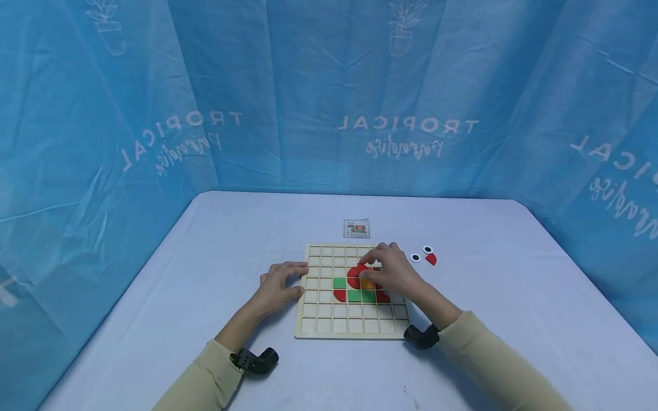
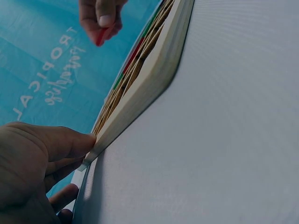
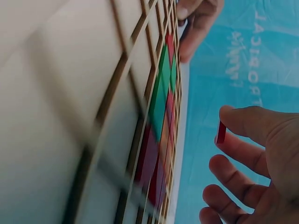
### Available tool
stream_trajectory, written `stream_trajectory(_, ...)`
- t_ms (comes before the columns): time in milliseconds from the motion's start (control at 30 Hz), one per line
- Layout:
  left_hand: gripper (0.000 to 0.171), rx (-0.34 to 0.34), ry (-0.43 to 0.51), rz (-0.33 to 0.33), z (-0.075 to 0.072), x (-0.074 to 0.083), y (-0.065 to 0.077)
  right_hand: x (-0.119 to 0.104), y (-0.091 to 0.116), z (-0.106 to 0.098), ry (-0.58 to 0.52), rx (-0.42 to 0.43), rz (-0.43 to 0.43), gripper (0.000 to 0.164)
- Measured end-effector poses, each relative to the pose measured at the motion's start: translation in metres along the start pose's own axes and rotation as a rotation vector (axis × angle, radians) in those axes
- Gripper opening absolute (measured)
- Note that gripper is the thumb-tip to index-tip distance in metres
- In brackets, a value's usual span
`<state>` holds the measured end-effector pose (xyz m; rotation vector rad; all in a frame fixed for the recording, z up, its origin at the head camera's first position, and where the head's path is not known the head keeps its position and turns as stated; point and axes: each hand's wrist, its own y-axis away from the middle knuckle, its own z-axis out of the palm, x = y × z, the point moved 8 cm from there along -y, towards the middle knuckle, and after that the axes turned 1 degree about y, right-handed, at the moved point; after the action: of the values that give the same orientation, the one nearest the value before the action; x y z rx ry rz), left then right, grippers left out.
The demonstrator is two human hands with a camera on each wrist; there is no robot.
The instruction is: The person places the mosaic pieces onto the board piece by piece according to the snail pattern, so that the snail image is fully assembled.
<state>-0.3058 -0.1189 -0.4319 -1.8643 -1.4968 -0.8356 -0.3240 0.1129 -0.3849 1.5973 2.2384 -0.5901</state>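
A pale wooden grid board [image 1: 325,325] lies on the table. My left hand [image 1: 277,285] rests against its left side, thumb and fingers touching the edge. Over the middle of the board, my right hand [image 1: 393,271] pinches a small red piece [image 3: 221,132] between thumb and index finger; in the right wrist view it stands off the grid. Set in the cells are green squares [image 1: 354,295], a red rounded piece [image 1: 340,295] at the lower left, more red pieces [image 1: 353,276] and an orange piece [image 1: 367,284]. The right hand partly hides this group.
Behind the board lies a small picture card [image 1: 356,228] with a coloured figure on a grid. Right of the board are two white eye pieces [image 1: 415,258] with black centres and a loose red piece [image 1: 430,260]. A blue printed curtain [image 1: 308,74] surrounds the white table [image 1: 247,228].
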Motion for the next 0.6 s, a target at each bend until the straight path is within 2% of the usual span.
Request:
stream_trajectory(233,0.043,0.001,-0.005,0.004,0.0,0.001,0.0,-0.024,-0.015,0.014,0.005,0.002,-0.047,0.024)
stream_trajectory(400,0.042,0.001,-0.006,0.006,0.0,0.001,0.001,-0.028,-0.026,0.023,0.033,-0.016,-0.03,0.022)
stream_trajectory(600,0.043,0.003,-0.006,0.008,0.0,0.001,0.001,-0.027,-0.034,0.032,0.016,-0.06,0.004,0.024)
